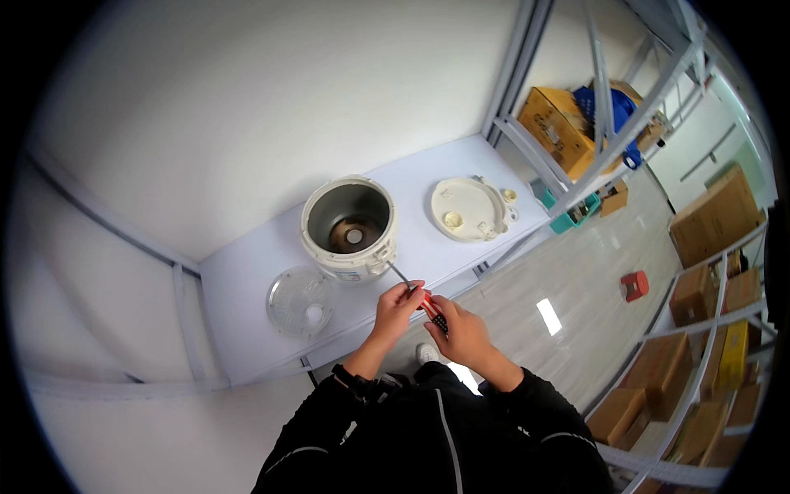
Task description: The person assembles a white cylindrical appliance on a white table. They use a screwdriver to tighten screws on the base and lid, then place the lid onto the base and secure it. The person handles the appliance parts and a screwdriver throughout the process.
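A white rice cooker body stands upright on the white table, its lid off and its dark inside showing. The screwdriver has a red and black handle and a metal shaft. Its tip reaches the cooker's front right side, by the small bracket there; whether it sits in a screw is too small to tell. Pinched round the front of the handle are the fingers of my left hand. My right hand is closed round the handle's rear end.
A clear round plastic cover lies left of the cooker, and a cream round lid part lies to the right with small cups. Metal frame posts rise at the back right. Boxes fill shelves; a red container stands on the floor.
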A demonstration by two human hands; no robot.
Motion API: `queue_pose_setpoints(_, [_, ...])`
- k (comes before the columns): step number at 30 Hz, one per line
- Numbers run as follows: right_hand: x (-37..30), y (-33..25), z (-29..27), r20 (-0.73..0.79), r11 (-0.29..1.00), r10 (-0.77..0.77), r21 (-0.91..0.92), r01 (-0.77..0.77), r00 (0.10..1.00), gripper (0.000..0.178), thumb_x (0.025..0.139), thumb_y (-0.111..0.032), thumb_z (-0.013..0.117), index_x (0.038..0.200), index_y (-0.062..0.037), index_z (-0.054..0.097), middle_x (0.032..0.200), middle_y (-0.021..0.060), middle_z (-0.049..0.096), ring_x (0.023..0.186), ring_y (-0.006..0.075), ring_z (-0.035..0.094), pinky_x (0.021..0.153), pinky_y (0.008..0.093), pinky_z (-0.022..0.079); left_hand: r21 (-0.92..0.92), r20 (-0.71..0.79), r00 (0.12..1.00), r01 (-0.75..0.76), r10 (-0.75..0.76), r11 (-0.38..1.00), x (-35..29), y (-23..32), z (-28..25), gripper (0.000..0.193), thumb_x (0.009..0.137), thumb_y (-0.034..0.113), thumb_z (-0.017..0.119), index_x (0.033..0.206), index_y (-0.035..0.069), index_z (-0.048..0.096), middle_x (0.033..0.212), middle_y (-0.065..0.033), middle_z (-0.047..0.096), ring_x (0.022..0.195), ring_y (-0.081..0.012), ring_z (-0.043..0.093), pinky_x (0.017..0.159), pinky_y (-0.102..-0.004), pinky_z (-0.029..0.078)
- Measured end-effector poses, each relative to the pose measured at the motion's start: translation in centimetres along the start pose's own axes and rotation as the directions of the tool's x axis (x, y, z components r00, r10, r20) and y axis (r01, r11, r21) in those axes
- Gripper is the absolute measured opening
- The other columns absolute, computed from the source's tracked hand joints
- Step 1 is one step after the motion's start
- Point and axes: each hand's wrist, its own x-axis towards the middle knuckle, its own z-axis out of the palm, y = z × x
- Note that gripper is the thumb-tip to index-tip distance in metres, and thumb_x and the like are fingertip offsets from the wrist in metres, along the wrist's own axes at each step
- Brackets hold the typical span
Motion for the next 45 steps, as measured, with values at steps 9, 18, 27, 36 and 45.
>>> queue_pose_setpoints(9, [0.8, 3.4, -0.2, 0.196, 0.98, 0.195, -0.086, -0.181, 0.961, 0.031, 0.084, -0.016, 0.074, 0.111, -0.0075, 0.063, 0.09, 0.0196, 0.073, 0.09, 0.0463, 0.072, 0.076, 0.0541, 0.056, 0.368, 0.223, 0.972, -0.149, 0.069, 0.918, -0.4, 0.6, 1.0, 0.04, 0.102, 0.012, 0.079, 0.137, -0.004, 0.07, 0.119, -0.0109, 0.081, 0.107, -0.0156, 0.076, 0.097, -0.0333, 0.06])
queue_pose_setpoints(18, [6.8, 4.9, -2.2, 0.21, 0.998, -0.022, -0.056, 0.034, 0.978, 0.019, 0.086, -0.018, 0.078, 0.091, -0.0054, 0.065, 0.083, 0.0209, 0.068, 0.084, 0.0458, 0.069, 0.07, 0.0524, 0.054, 0.564, 0.157, 0.942, -0.332, 0.296, 0.756, -0.9, 3.6, 0.0, 0.037, 0.093, 0.013, 0.084, 0.126, -0.001, 0.075, 0.111, -0.0141, 0.08, 0.099, -0.0214, 0.077, 0.092, -0.036, 0.06])
queue_pose_setpoints(27, [14.3, 1.5, -1.1, 0.27, 0.828, -0.541, 0.338, 0.448, 0.797, 0.014, 0.088, -0.006, 0.079, 0.093, -0.0026, 0.066, 0.086, 0.0142, 0.065, 0.077, 0.0405, 0.067, 0.07, 0.0429, 0.054, 0.69, -0.464, 0.75, -0.027, 0.471, 0.723, -7.5, 0.1, -5.9, 0.022, 0.094, 0.017, 0.081, 0.11, 0.003, 0.075, 0.097, -0.0116, 0.076, 0.08, -0.0239, 0.072, 0.073, -0.0372, 0.058])
queue_pose_setpoints(36, [14.4, -2.2, 7.6, 0.624, 0.757, -0.64, 0.413, 0.507, 0.448, 0.035, 0.084, -0.006, 0.074, 0.119, -0.0058, 0.071, 0.133, 0.0193, 0.064, 0.112, 0.0418, 0.068, 0.097, 0.0478, 0.057, 0.557, -0.826, 0.358, 0.409, 0.435, 0.723, -13.3, 0.0, -15.2, 0.039, 0.091, 0.022, 0.081, 0.125, 0.005, 0.071, 0.119, -0.0136, 0.07, 0.093, -0.0286, 0.07, 0.087, -0.0418, 0.058])
queue_pose_setpoints(45, [13.5, 1.2, 18.9, 0.586, 0.888, -0.406, 0.073, 0.453, 0.701, 0.046, 0.084, -0.015, 0.077, 0.131, -0.0143, 0.076, 0.151, 0.0282, 0.057, 0.121, 0.042, 0.069, 0.107, 0.0489, 0.056, 0.658, -0.747, 0.519, 0.493, 0.415, 0.569, -10.9, 4.1, -24.4, 0.064, 0.09, 0.024, 0.078, 0.148, 0.003, 0.059, 0.15, -0.0221, 0.055, 0.135, -0.0436, 0.058, 0.111, -0.0524, 0.052])
